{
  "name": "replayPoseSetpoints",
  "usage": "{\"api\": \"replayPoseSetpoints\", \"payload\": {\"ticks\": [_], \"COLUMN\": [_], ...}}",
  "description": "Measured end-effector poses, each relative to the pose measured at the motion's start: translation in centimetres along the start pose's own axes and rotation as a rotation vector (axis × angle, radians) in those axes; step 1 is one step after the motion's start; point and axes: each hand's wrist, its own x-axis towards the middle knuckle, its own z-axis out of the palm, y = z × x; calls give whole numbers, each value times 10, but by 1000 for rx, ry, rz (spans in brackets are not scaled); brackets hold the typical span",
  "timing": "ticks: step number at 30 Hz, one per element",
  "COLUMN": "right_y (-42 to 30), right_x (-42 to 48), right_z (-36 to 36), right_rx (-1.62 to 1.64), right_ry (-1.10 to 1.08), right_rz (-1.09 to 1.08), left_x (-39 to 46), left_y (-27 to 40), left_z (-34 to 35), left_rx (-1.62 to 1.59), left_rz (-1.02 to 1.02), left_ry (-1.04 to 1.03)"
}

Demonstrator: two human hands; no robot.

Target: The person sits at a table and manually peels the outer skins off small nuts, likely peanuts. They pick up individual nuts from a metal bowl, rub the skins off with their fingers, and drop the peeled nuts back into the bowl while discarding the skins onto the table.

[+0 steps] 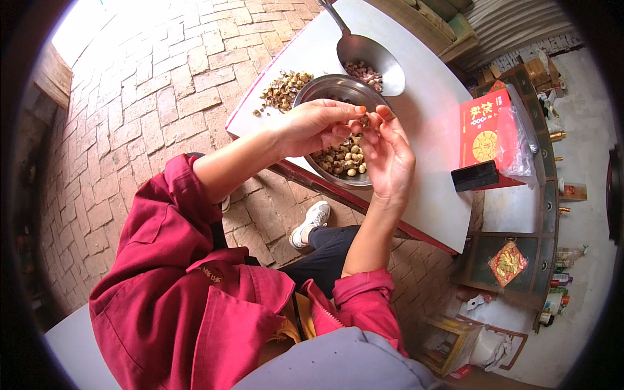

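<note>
Above a steel bowl [336, 83], my left hand [317, 124] and my right hand [392, 156] meet at the fingertips around a small brown shell or nut [364, 121]. Which fingers bear on it is partly hidden. Inside the bowl lie round pale nuts [352, 157] and darker brown ones, partly covered by my hands. Left of the bowl, a heap of dry broken shells [287, 87] rests on the white table [429, 122]. Behind the bowl is a long-handled metal ladle or scoop [385, 53] with pinkish kernels [363, 73] in it.
On the table's right side are a red printed box [482, 112], clear plastic packaging [517, 146] and a black phone [474, 176]. A dark cabinet [516, 243] with bottles and small things stands beyond. Brick floor [185, 87] lies to the left.
</note>
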Motion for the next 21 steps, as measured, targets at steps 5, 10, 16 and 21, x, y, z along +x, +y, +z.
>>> {"api": "replayPoseSetpoints", "payload": {"ticks": [5, 10, 16, 21], "right_y": [3, 11, 6, -1], "right_x": [-12, -11, -13, -14], "right_z": [23, 12, 22, 12], "right_rx": [-601, -955, -689, -732], "right_ry": [64, 90, 5, -34], "right_rz": [-192, -517, -300, -224], "left_x": [1, -2, -3, -9], "left_y": [-1, -1, -1, 8], "left_z": [-6, -2, -2, 2], "left_rx": [67, 282, 350, 405], "left_rz": [-4, 24, 97, 67], "left_ry": [24, -30, -23, 13]}}
